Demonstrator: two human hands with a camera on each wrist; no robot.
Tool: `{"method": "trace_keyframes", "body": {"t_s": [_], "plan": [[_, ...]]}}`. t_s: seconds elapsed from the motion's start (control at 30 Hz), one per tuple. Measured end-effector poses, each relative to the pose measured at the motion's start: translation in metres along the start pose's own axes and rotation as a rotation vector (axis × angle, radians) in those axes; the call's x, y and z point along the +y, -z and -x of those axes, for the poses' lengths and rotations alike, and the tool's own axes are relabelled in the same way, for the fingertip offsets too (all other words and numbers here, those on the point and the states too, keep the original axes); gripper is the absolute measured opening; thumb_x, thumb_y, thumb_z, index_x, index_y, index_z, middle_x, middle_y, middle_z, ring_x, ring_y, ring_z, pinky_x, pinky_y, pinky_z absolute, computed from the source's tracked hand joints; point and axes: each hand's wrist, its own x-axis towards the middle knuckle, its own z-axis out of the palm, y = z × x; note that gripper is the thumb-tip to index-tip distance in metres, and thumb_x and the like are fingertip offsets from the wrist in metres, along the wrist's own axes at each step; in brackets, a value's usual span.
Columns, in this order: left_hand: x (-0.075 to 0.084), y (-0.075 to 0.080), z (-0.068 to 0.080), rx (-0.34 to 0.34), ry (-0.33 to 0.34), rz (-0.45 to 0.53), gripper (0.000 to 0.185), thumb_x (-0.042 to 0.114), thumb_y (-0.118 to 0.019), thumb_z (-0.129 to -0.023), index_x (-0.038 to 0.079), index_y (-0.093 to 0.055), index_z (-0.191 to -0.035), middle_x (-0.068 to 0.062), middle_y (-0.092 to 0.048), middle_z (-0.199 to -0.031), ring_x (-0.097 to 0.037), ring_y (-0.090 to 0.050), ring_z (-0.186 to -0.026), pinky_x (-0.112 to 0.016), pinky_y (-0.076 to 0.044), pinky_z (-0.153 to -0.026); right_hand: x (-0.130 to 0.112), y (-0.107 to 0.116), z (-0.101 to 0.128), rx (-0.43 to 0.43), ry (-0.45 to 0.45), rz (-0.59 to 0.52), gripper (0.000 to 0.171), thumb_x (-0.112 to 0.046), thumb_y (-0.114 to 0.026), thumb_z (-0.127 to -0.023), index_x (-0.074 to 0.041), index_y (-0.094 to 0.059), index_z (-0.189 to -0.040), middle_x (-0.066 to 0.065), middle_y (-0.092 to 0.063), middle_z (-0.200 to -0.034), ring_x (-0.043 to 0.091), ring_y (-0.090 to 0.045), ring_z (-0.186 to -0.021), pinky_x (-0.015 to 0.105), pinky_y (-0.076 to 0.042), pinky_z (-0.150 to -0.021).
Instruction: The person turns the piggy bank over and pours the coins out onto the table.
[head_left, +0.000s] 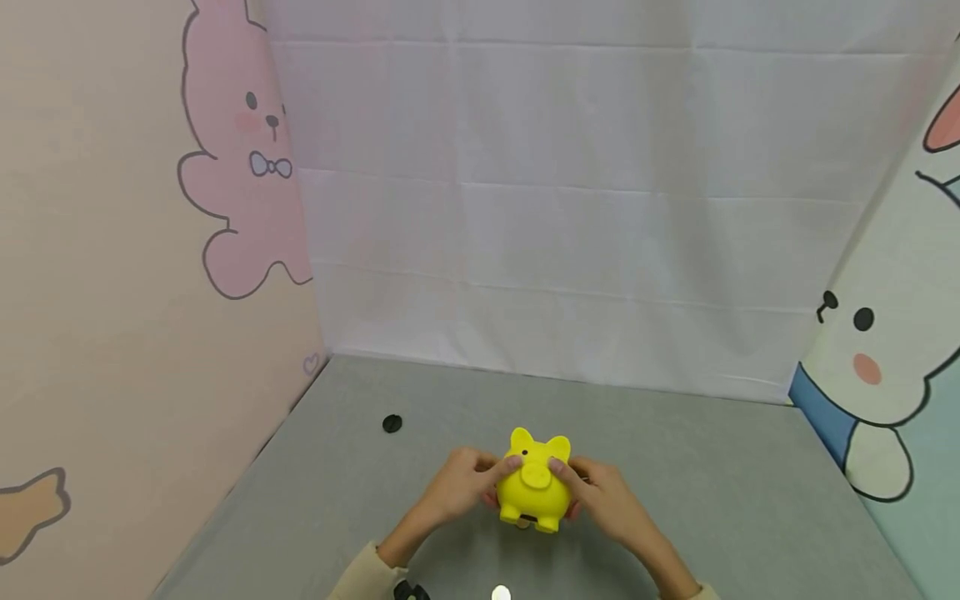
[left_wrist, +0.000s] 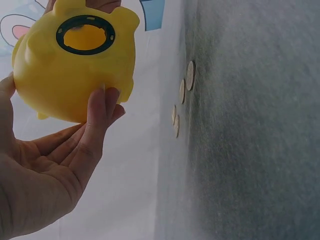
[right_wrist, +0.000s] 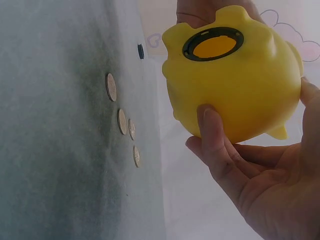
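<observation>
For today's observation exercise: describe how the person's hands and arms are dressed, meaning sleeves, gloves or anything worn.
Both hands are bare, with no gloves or rings visible. The left hand comes out of a cream sleeve cuff, and a sliver of similar cream fabric shows behind the right hand. A dark object sits by the left wrist, too cropped to identify.

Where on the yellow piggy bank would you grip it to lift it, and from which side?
Grip the yellow piggy bank by its rounded flanks, coming in from left and right, as the left hand and right hand do. The belly is wide and smooth with no handle, and side holds keep the open hole underneath clear above the coins.
</observation>
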Motion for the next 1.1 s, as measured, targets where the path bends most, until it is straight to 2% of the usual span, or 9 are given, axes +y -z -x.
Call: {"method": "trace_keyframes", "body": {"t_s": [0.2,0.37,0.47,0.57,0.67,0.8,0.87,1.0,1.1], "plan": [[0.0,0.001,-0.001,-0.002,-0.005,-0.007,0.058,0.063,-0.057,-0.102,0.011,-0.083,-0.106,0.0,-0.08,-0.085,-0.027,-0.075,-0.066,-0.048,-0.065,-0.064,-0.001,0.001,-0.001,-0.017,0.013,-0.005,0.051,-0.048,-0.047,-0.111,-0.004,-0.073,-0.106,0.003,-0.072,-0.082,0.023,-0.069,-0.062,0.039,-0.06,-0.061],[-0.003,0.003,0.0,-0.003,-0.057,-0.019,0.055,0.058,-0.071,-0.096,0.012,-0.075,-0.127,-0.002,-0.08,-0.113,-0.017,-0.076,-0.087,-0.039,-0.066,-0.077,0.001,0.003,0.002,-0.01,0.027,-0.019,0.05,-0.046,-0.066,-0.103,-0.004,-0.067,-0.13,0.015,-0.074,-0.119,0.018,-0.074,-0.078,0.031,-0.062,-0.069],[-0.005,0.006,0.003,-0.018,-0.126,-0.041,0.07,0.05,-0.084,-0.088,0.015,-0.063,-0.145,-0.004,-0.071,-0.137,-0.015,-0.072,-0.109,-0.038,-0.064,-0.094,0.004,0.005,0.005,0.001,0.107,-0.017,0.068,-0.041,-0.083,-0.091,-0.007,-0.058,-0.144,0.023,-0.063,-0.143,0.02,-0.076,-0.096,0.033,-0.066,-0.08],[-0.004,0.009,0.005,-0.038,-0.201,-0.059,0.086,0.042,-0.092,-0.08,0.016,-0.054,-0.153,-0.006,-0.062,-0.147,-0.024,-0.066,-0.126,-0.045,-0.059,-0.106,0.009,0.006,0.006,0.02,0.224,-0.008,0.083,-0.038,-0.093,-0.08,-0.013,-0.055,-0.148,0.021,-0.058,-0.15,0.028,-0.075,-0.109,0.037,-0.066,-0.089],[-0.004,0.01,0.005,-0.034,-0.251,-0.07,0.093,0.039,-0.095,-0.076,0.017,-0.051,-0.155,-0.006,-0.058,-0.149,-0.029,-0.06,-0.136,-0.046,-0.056,-0.11,0.01,0.005,0.005,0.049,0.3,-0.009,0.091,-0.039,-0.097,-0.072,-0.019,-0.053,-0.149,0.015,-0.057,-0.151,0.034,-0.072,-0.118,0.037,-0.064,-0.096],[-0.003,0.008,0.006,0.011,-0.29,-0.065,0.098,0.035,-0.098,-0.072,0.02,-0.049,-0.156,-0.002,-0.055,-0.149,-0.027,-0.056,-0.14,-0.04,-0.054,-0.114,0.011,0.003,0.005,0.099,0.399,-0.001,0.097,-0.039,-0.099,-0.068,-0.021,-0.051,-0.15,0.01,-0.057,-0.152,0.035,-0.07,-0.121,0.034,-0.063,-0.098],[-0.003,0.007,0.007,0.042,-0.334,-0.064,0.099,0.03,-0.099,-0.071,0.02,-0.048,-0.156,-0.002,-0.054,-0.148,-0.027,-0.056,-0.141,-0.036,-0.053,-0.114,0.012,0.002,0.005,0.129,0.463,0.021,0.099,-0.036,-0.099,-0.067,-0.021,-0.05,-0.152,0.009,-0.057,-0.152,0.03,-0.069,-0.123,0.031,-0.063,-0.099],[-0.007,0.003,0.007,0.12,-0.492,-0.097,0.099,0.018,-0.098,-0.072,0.015,-0.046,-0.156,-0.009,-0.052,-0.151,-0.032,-0.054,-0.143,-0.032,-0.051,-0.115,0.016,0.001,0.005,0.199,0.619,0.092,0.104,-0.02,-0.101,-0.065,-0.014,-0.048,-0.155,0.013,-0.055,-0.154,0.013,-0.058,-0.138,0.029,-0.06,-0.103],[-0.01,0.0,0.006,0.168,-0.567,-0.116,0.1,0.013,-0.098,-0.072,0.014,-0.044,-0.156,-0.01,-0.05,-0.153,-0.034,-0.053,-0.144,-0.033,-0.051,-0.115,0.017,0.0,0.005,0.232,0.696,0.13,0.107,-0.009,-0.101,-0.063,-0.009,-0.048,-0.155,0.017,-0.053,-0.156,0.001,-0.047,-0.146,0.034,-0.06,-0.105]]}}
